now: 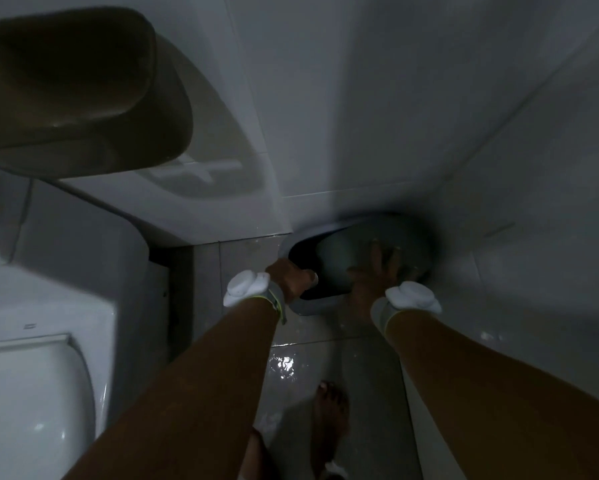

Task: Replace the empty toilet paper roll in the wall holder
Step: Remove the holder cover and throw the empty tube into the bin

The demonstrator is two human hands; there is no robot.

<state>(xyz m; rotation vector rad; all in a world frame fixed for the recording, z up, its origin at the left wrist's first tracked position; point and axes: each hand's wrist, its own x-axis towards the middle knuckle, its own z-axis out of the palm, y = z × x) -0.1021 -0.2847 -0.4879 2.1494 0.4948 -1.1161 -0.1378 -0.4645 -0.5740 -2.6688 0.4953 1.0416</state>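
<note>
A grey bin with a swing lid stands on the floor in the corner of the white tiled walls. My left hand is curled over the bin's left rim at the dark opening; anything else inside the fist is hidden. My right hand lies flat on the lid with its fingers spread, and the lid is tilted inward. No toilet paper roll or wall holder shows in this dim view.
A white toilet and its cistern fill the left side. A dark brown rounded object hangs at the upper left. The floor tiles are wet and shiny. My bare foot stands below the bin.
</note>
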